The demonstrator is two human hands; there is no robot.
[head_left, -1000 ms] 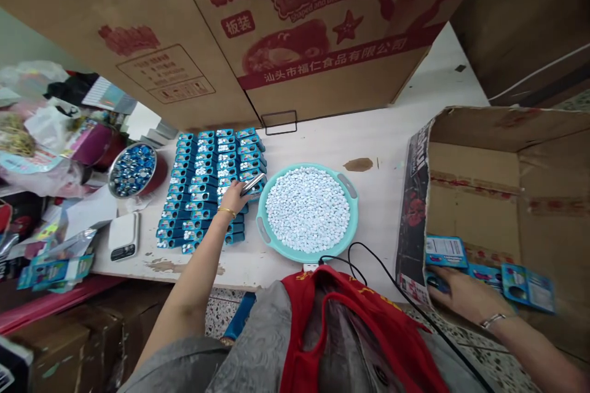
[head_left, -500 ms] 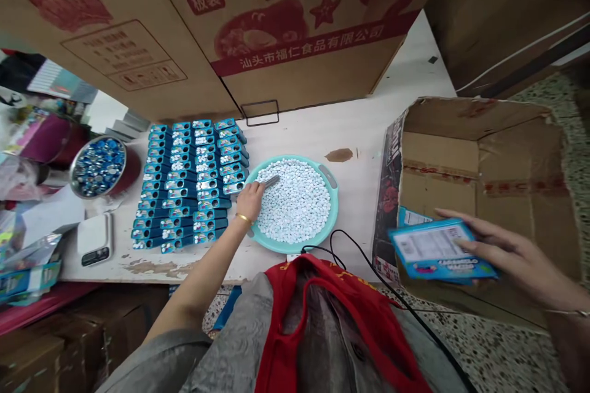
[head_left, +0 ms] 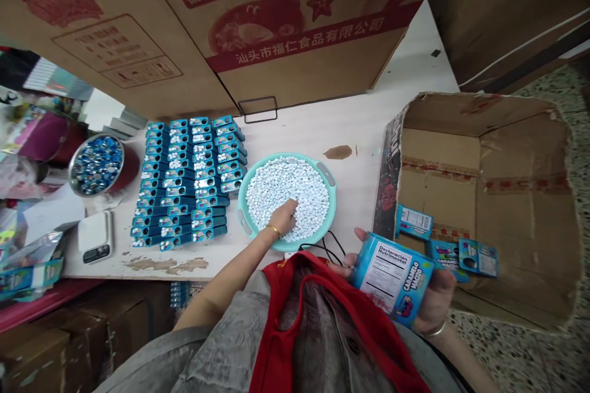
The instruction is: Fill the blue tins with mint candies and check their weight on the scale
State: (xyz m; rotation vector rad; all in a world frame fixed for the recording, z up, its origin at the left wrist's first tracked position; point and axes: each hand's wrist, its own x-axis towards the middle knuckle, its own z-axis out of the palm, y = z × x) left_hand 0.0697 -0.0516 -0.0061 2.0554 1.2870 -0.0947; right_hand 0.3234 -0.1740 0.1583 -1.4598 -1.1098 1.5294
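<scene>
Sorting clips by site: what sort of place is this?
Probably a small candy-packing workshop: rows of blue boxes, a turquoise basin of white pellets, and a carton printed "delicious candy".

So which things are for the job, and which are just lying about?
Seem part of the job:
white candies, under the left hand
teal basin holding them
blue pack in the right hand
rows of blue boxes
open carton with more packs

Probably just lying about:
white scale
white paper
purple container

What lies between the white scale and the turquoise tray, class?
In the head view, columns of blue boxes stand between the white scale and the turquoise tray, with a worn patch nearer the edge.
</scene>
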